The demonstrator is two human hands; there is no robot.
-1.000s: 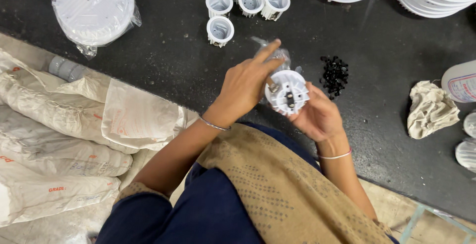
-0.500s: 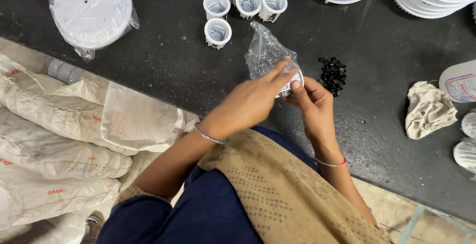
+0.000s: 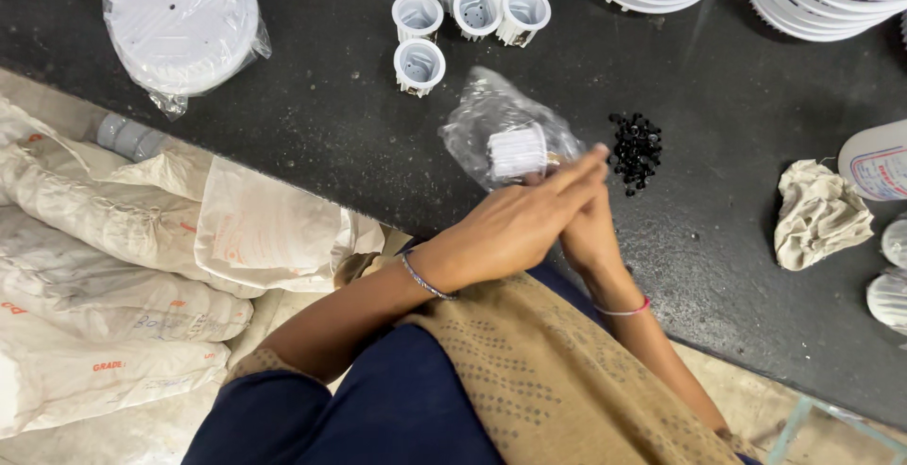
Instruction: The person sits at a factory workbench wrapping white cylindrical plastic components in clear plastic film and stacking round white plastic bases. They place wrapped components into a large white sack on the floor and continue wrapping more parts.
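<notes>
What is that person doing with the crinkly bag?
A person is working at a black table. Both hands are together around a clear bag with a white ribbed cup inside it. The left hand lies on top, and the right hand is mostly hidden under it. Five more white cups stand farther back. A pile of small black bits sits right beside the hands.
</notes>
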